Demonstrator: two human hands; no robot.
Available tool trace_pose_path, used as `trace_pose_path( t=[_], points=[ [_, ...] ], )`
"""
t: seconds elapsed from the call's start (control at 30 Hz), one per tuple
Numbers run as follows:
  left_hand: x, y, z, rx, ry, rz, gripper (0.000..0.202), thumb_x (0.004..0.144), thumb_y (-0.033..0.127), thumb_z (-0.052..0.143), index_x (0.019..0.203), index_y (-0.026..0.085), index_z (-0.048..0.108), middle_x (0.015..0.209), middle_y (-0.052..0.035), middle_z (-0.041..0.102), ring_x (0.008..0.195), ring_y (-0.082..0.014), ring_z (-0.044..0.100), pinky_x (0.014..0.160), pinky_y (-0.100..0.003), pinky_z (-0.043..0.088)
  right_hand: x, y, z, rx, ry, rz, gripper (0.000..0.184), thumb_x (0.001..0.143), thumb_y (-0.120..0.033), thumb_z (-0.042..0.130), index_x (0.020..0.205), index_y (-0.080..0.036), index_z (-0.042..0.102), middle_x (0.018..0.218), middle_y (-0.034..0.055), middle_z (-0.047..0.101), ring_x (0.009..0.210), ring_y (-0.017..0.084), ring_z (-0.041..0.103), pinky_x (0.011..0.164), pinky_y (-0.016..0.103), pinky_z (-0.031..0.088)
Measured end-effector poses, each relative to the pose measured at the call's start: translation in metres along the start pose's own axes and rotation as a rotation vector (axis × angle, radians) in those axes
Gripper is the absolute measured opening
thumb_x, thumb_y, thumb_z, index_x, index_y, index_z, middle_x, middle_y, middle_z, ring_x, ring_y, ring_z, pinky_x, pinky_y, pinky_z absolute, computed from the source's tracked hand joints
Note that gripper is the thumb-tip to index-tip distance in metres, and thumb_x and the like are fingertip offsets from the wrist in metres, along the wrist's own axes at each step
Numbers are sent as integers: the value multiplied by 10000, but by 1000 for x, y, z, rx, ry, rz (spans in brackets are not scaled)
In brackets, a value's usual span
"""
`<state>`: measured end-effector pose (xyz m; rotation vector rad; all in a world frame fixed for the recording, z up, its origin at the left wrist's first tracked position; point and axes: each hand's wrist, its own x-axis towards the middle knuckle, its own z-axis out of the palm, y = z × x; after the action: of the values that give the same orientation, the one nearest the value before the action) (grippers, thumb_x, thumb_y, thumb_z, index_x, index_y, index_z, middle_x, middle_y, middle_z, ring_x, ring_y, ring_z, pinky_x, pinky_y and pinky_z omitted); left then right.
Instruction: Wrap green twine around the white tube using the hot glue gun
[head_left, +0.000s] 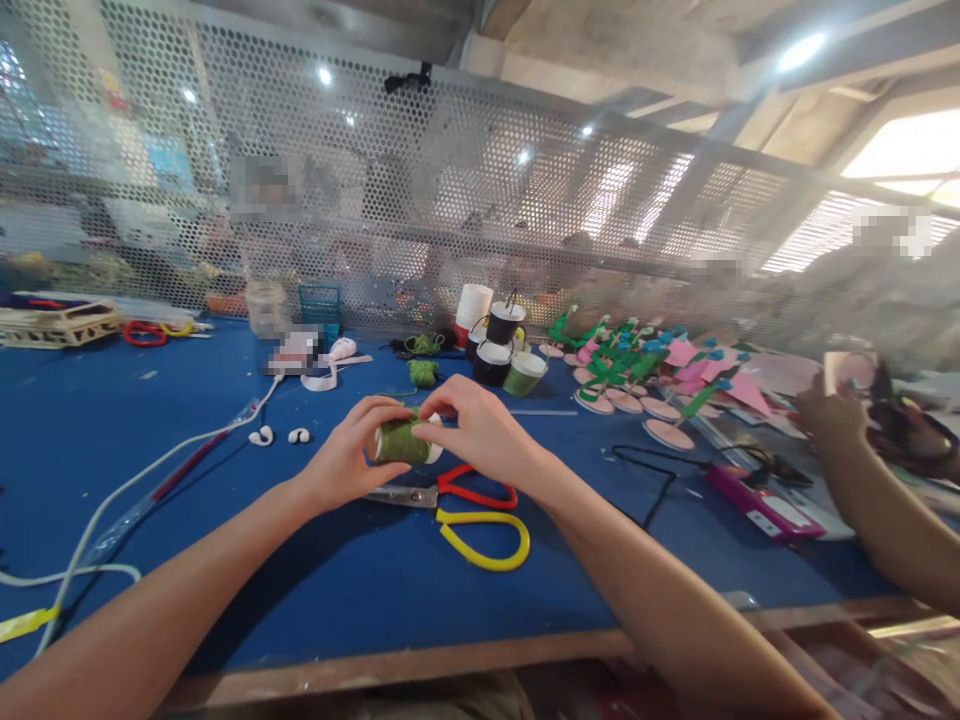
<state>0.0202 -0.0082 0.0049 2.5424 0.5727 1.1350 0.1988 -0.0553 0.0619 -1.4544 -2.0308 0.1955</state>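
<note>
In the head view, both hands meet over the middle of the blue tabletop (300, 570). The left hand (346, 458) has its grip clenched around a green-wrapped cylinder (400, 441), which lies on its side in the air just above the tabletop, with a white rim showing at its right end. The right hand (480, 432) comes in from the right, its grip pinching the same cylinder at the top and the right end, fingers curled over it.

Just near of the hands lie scissors (480, 515) with one red and one yellow loop, blades pointing left. To the left, two white earbuds (279, 436) sit beside a white cable (142, 475). Farther off stand a cluster of small cups (499, 350) and a ball of green yarn (424, 373). To the right, paper flowers on pink discs (637, 375) cover the tabletop, and a co-worker's hand (829, 412) holds something blurred. A perforated mesh screen (375, 200) closes the far side
</note>
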Motion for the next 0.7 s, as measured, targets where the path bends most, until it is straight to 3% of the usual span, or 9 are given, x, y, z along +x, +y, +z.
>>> trace_pose_path(
  t=[0.13,0.33,0.5,0.6,0.7],
  points=[
    [-1,-3,1,52,-5,25,491,723,208,656,1155,196,423,1125,-114,500,1082,-254,485,925,-433,427,4,-5,9,-65,-30,21,61,714,-135,630,676,-161,590,739,20,496,751,152,495,694,294,394],
    [0,-4,1,7,32,33,518,717,209,661,1172,207,414,1126,-108,513,1072,-249,491,922,-418,423,1,3,11,157,59,38,124,724,-91,533,638,-173,499,699,-1,493,660,120,471,639,274,389],
    [0,-3,3,-201,39,-132,547,683,236,688,1160,190,423,1118,-107,530,1036,-246,529,889,-411,435,0,12,11,542,132,139,70,680,-143,554,663,-179,496,620,-39,509,573,93,450,578,255,373],
    [-1,-2,5,-314,30,-241,544,668,257,694,1138,184,429,1119,-103,528,1019,-241,536,869,-405,440,1,16,8,782,125,188,81,658,-187,582,737,-171,578,622,-45,530,560,80,448,562,247,363],
    [0,-1,7,-427,28,-317,547,643,261,705,1110,187,430,1097,-86,529,935,-209,562,830,-382,458,0,18,4,886,105,251,108,640,-216,611,735,-172,638,636,-33,578,537,72,440,548,251,357]
  ],
)
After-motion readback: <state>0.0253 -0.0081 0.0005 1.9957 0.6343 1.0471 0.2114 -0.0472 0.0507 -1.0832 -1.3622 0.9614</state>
